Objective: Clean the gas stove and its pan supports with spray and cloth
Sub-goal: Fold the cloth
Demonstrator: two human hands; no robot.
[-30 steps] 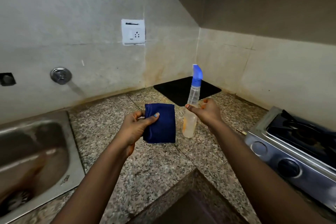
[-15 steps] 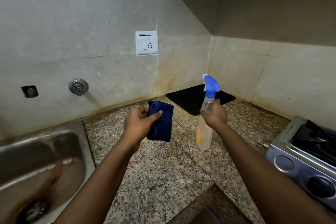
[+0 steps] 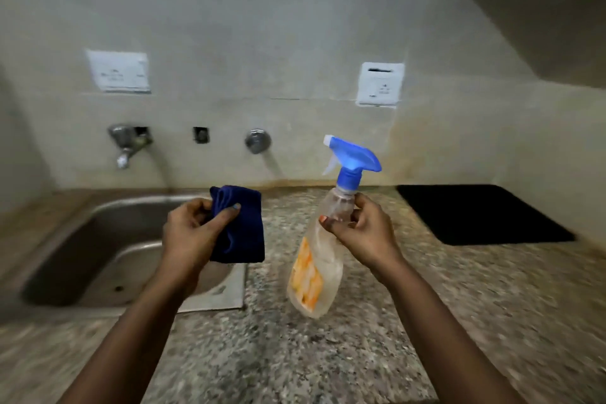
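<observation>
Left hand (image 3: 193,233) pinches folded blue cloth (image 3: 242,229) above sink (image 3: 65,239) edge. Right hand (image 3: 364,236) grips spray bottle (image 3: 318,269) neck, bottle tilted, apparently clear of granite surface (image 3: 295,354).

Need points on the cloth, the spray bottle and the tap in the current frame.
cloth (image 3: 246,233), head view, on the blue fabric right of the left thumb.
spray bottle (image 3: 323,267), head view, on the clear body below the right hand.
tap (image 3: 126,144), head view, on the metal spout above the sink.
</observation>
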